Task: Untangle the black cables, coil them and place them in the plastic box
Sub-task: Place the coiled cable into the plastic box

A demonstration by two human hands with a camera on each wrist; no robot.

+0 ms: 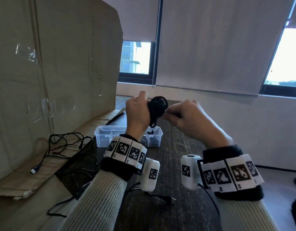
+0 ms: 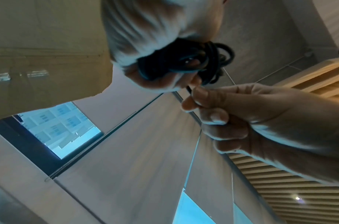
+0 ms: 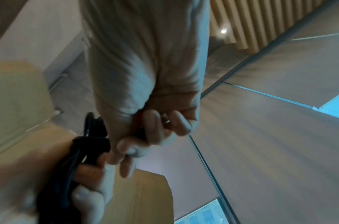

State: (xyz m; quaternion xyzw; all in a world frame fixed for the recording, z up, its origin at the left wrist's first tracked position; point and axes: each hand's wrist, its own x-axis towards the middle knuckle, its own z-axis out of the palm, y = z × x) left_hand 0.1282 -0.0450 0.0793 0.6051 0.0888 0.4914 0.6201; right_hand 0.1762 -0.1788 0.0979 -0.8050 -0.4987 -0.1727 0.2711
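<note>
A coiled black cable (image 1: pixel 158 105) is held up in the air above the clear plastic box (image 1: pixel 100 131). My left hand (image 1: pixel 139 105) grips the coil's bundle, fingers curled round it. My right hand (image 1: pixel 171 114) pinches the cable's loose end right beside the coil. In the left wrist view the coil (image 2: pixel 184 60) sits in the left hand (image 2: pixel 155 78) and the right hand (image 2: pixel 195 97) nips a short strand under it. The right wrist view is blurred; it shows the coil (image 3: pixel 88 144) and both hands close together. A dark cable piece lies in the box's right compartment (image 1: pixel 150 132).
More tangled black cables (image 1: pixel 67 147) with a USB plug (image 1: pixel 34 170) lie on cardboard flaps at the left. A big cardboard box (image 1: pixel 52 64) stands behind them. Another cable with a plug (image 1: pixel 167 200) lies on the dark wooden table (image 1: pixel 170 164) near me.
</note>
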